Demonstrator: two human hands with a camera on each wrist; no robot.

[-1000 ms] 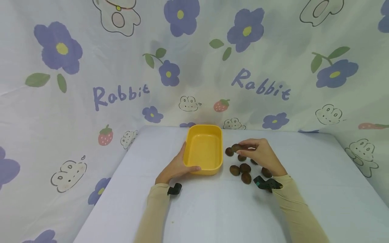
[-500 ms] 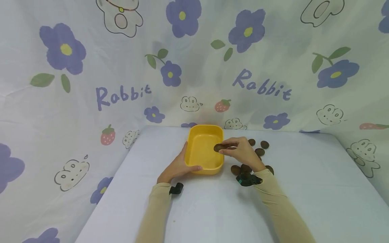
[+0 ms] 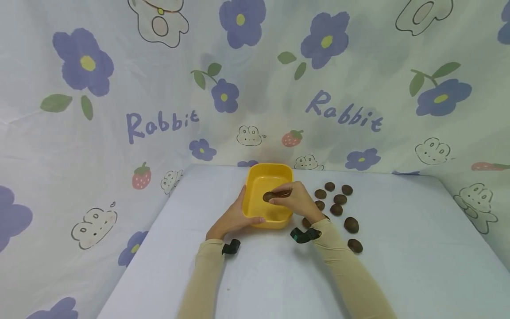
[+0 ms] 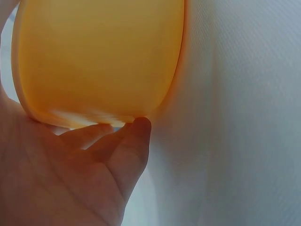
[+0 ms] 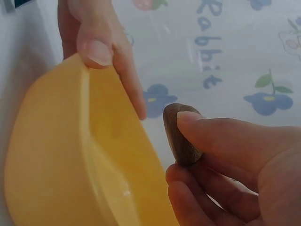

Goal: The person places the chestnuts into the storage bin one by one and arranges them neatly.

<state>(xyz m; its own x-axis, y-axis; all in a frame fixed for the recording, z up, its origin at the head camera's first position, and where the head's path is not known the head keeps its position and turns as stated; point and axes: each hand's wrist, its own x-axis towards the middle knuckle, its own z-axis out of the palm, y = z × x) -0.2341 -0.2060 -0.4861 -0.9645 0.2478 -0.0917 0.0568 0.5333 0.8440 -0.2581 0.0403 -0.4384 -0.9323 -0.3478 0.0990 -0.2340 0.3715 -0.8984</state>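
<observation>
The right hand (image 3: 298,203) pinches one nut (image 3: 268,197) between thumb and fingers, over the inside of the tub (image 3: 258,212). In the right wrist view the thumb lies on the nut's upper part, and the other fingers bend in behind and below it. There the nut's long axis runs steeply, nearly up and down, with the upper end leaning slightly left; from the head the nut is too small and too covered to tell which end points where.

The left hand (image 3: 235,218) grips the tub at its near left corner, thumb over the near rim and fingers along the left wall. The tub faces mouth up, its long axis running away from the person toward the curtain (image 3: 255,88).

More brown pieces (image 3: 340,199) lie scattered on the table (image 3: 271,274) to the right of the tub, some beyond the right wrist and two nearer the person, by the right sleeve (image 3: 346,274). The nearest of these has its long axis mostly sideways, its right end dipping a little toward the person. Another, just beside the tub's near right corner, is partly hidden by the right arm.
</observation>
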